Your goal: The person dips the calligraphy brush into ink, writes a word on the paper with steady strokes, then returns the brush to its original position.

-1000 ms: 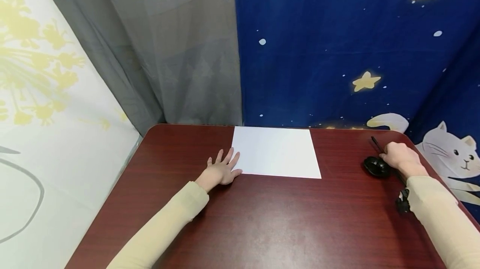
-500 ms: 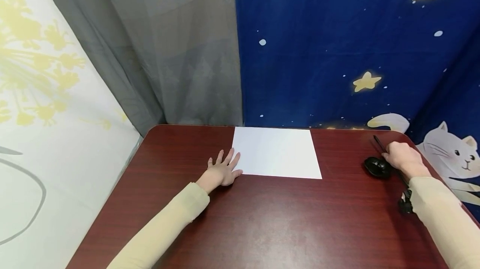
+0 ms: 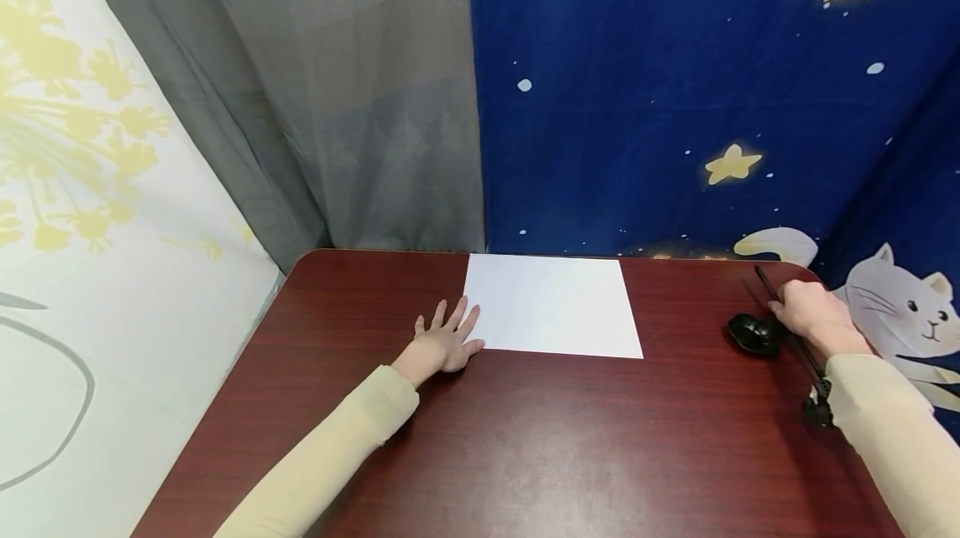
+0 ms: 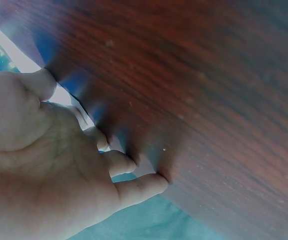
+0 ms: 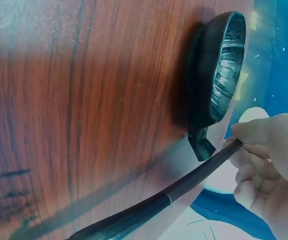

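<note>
A white sheet of paper (image 3: 555, 305) lies at the table's far side. My left hand (image 3: 441, 345) rests spread at its left edge, some fingertips on the paper; in the left wrist view the left hand (image 4: 58, 160) shows its palm, fingertips down on the surface. Far right, my right hand (image 3: 813, 313) pinches a long dark writing brush (image 3: 765, 281). The right wrist view shows thumb and fingers on the slim brush (image 5: 194, 180); I cannot make out the bristles. Beside that hand stands a small black dish (image 3: 753, 334), its inside glossy in the right wrist view.
The reddish-brown wooden table (image 3: 555, 446) has rounded far corners. A grey curtain (image 3: 390, 105) and a blue starry curtain (image 3: 637, 105) hang right behind it. A black wrist camera (image 3: 817, 405) sits under my right sleeve.
My right hand has shifted slightly to the right, carrying the brush with it. The dish, the paper and my left hand stay where they were.
</note>
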`<move>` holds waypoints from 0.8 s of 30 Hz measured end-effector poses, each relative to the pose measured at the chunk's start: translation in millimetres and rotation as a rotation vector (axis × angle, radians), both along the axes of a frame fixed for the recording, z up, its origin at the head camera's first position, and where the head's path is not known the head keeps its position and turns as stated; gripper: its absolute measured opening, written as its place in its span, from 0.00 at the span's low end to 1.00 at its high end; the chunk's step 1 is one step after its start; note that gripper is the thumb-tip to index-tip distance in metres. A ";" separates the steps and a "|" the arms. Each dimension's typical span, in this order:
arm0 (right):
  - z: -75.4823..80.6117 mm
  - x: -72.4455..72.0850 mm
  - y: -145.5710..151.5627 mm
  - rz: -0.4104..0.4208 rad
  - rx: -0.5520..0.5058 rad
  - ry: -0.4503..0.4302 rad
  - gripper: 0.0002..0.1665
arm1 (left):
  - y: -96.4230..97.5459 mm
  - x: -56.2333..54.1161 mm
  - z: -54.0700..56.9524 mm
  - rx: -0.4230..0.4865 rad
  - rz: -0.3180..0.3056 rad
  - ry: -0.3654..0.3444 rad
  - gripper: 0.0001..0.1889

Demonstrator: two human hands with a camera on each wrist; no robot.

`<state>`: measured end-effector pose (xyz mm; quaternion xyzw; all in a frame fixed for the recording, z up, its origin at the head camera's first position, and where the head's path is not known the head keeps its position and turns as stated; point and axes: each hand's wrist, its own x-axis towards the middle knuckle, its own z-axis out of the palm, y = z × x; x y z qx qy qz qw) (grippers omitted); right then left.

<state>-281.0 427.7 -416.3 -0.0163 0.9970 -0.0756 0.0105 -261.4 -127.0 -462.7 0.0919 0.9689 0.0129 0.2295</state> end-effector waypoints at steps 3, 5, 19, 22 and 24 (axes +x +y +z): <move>3.1 1.2 0.5 0.007 -0.002 -0.001 0.15 | 0.1 0.0 -0.5 0.001 -0.003 0.002 0.35; 5.2 2.5 0.3 0.008 -0.003 -0.008 0.15 | 0.0 -0.9 -1.5 0.004 -0.007 0.004 0.35; 20.7 3.6 -6.4 0.045 0.002 0.043 0.16 | 0.6 8.6 15.8 0.042 -0.015 0.005 0.35; 23.9 3.4 -7.2 0.068 0.002 0.064 0.16 | -0.5 7.0 11.4 0.055 -0.014 0.008 0.35; 26.4 3.0 -8.0 0.079 0.003 0.075 0.15 | -1.9 2.7 4.8 0.060 -0.016 0.010 0.36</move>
